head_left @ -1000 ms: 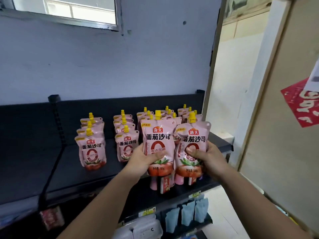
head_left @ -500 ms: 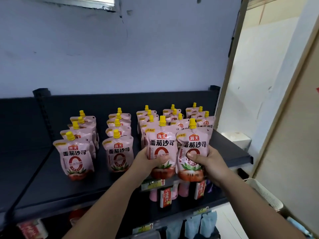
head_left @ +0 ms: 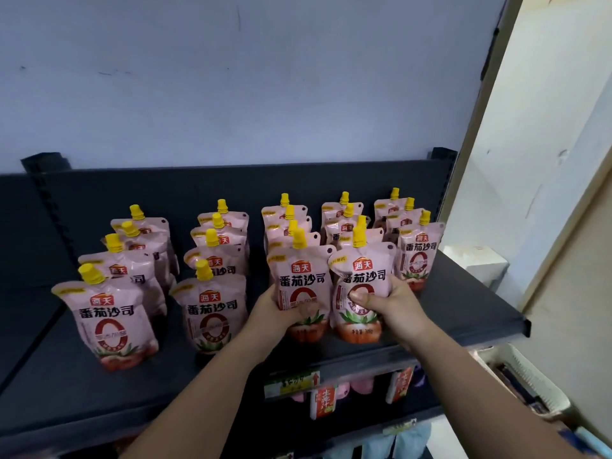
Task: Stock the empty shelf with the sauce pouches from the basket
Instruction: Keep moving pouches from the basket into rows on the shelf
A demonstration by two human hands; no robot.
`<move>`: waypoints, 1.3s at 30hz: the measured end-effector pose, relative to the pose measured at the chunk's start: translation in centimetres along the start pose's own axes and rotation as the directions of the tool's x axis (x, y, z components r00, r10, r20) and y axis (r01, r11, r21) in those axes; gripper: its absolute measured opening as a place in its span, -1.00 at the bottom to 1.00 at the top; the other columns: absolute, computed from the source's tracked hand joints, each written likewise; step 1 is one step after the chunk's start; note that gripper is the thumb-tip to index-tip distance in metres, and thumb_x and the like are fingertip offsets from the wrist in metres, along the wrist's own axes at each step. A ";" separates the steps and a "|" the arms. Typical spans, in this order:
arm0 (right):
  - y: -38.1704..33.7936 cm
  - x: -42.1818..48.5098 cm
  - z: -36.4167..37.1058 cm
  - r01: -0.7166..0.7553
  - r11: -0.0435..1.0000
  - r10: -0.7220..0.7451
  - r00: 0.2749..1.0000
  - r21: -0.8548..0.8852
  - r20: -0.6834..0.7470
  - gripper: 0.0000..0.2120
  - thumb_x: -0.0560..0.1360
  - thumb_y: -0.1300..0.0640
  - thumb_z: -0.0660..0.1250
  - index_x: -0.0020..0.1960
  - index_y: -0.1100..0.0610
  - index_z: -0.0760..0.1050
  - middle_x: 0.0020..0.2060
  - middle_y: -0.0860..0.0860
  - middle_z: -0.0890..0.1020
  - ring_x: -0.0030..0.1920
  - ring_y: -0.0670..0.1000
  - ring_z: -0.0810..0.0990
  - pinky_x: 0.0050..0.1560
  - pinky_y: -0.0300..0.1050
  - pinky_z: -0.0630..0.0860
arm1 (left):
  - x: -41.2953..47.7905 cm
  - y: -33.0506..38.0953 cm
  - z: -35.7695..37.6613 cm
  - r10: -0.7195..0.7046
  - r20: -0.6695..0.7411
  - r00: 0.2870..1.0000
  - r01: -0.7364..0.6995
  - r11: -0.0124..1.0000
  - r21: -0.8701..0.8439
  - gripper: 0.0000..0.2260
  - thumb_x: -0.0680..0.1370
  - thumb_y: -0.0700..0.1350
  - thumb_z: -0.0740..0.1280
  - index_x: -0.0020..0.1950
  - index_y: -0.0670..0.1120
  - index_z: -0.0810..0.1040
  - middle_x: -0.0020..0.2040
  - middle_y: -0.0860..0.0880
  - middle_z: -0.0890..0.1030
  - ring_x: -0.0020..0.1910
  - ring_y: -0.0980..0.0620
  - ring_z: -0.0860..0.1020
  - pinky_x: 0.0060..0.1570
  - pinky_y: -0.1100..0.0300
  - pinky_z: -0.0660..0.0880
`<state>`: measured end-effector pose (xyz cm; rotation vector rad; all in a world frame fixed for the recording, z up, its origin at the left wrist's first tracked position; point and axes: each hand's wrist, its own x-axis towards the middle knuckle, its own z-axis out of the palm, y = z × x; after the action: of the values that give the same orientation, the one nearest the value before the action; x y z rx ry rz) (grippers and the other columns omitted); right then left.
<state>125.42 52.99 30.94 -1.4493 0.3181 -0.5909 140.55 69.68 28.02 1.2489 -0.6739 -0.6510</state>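
Standing rows, left of frame: pink plastic sauce pouches [head_left: 111, 321] with yellow screw caps stand upright in two columns, four deep each, on the flat black metal shelf [head_left: 66, 385].
Left hand, centre: the left hand [head_left: 278, 308] holds the left-held pouch [head_left: 303, 279] upright at the front of the third column. Its fingers [head_left: 291, 318] are curled round the lower body, with the thumb across the printed face.
Right hand, right of centre: the right hand [head_left: 394, 306] grips the right-held pouch [head_left: 362, 276] at the front of the fourth column. The fingers are wrapped round its right edge and the thumb presses on its front.
Held pair: the two pouches touch side to side, low near the shelf's front edge. Whether their bases rest on the shelf cannot be told.
Right column: three more pouches stand in a line just beside the right hand.
Under the shelf edge: a green-and-white paper price tag [head_left: 291, 382], with red-labelled packets below it.
Lower right corner: a white slatted plastic basket [head_left: 530, 376], only partly in frame, its contents blurred.
Upper frame: a pale blue-grey painted wall [head_left: 231, 77].
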 end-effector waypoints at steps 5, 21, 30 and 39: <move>1.9 0.9 -0.2 0.017 0.998 -0.015 0.999 -0.056 0.030 -0.73 0.30 0.27 0.57 -0.03 0.10 0.68 -0.04 0.15 0.74 0.00 0.16 0.72 0.04 0.08 0.63 | 0.1 -2.1 -0.2 -0.016 -0.081 0.997 0.023 0.995 0.098 -0.58 0.37 -0.37 0.51 0.17 -0.10 0.58 0.06 -0.04 0.72 0.08 -0.01 0.67 0.00 0.14 0.62; 4.0 1.9 -4.7 0.003 0.997 -0.008 0.998 0.076 0.061 -0.63 0.17 0.06 0.62 -0.03 0.03 0.70 -0.05 0.12 0.75 0.00 0.13 0.72 -0.05 -0.03 0.65 | -0.5 -1.5 0.3 -0.022 -0.222 0.975 0.114 0.903 0.413 -0.46 0.31 -0.32 0.59 0.20 0.01 0.51 0.01 0.11 0.69 0.01 0.28 0.63 -0.13 0.45 0.53; 3.6 2.6 -6.9 -0.022 0.982 0.016 0.999 0.187 0.035 -0.41 -0.02 -0.09 0.72 -0.02 -0.01 0.70 -0.03 0.12 0.75 0.01 0.15 0.72 0.02 0.10 0.63 | -0.9 -1.5 1.4 0.040 -0.349 0.936 0.120 0.897 0.424 -0.46 0.33 -0.35 0.57 0.27 -0.20 0.51 0.11 -0.11 0.68 0.12 -0.04 0.63 0.11 0.15 0.55; 3.2 2.8 -7.8 -0.054 0.979 0.037 0.996 0.197 0.085 -0.59 0.11 0.07 0.63 -0.05 -0.01 0.71 -0.04 0.13 0.75 0.01 0.15 0.72 -0.01 0.07 0.63 | -2.1 -1.2 2.4 0.074 -0.490 0.869 0.201 0.851 0.485 -0.26 0.31 -0.03 0.62 0.33 -0.01 0.25 0.22 -0.01 0.52 0.11 0.08 0.51 0.02 0.30 0.42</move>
<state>124.02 45.01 27.31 -1.2657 0.2205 -0.5104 137.28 69.58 27.04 1.8740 -0.3790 -0.1669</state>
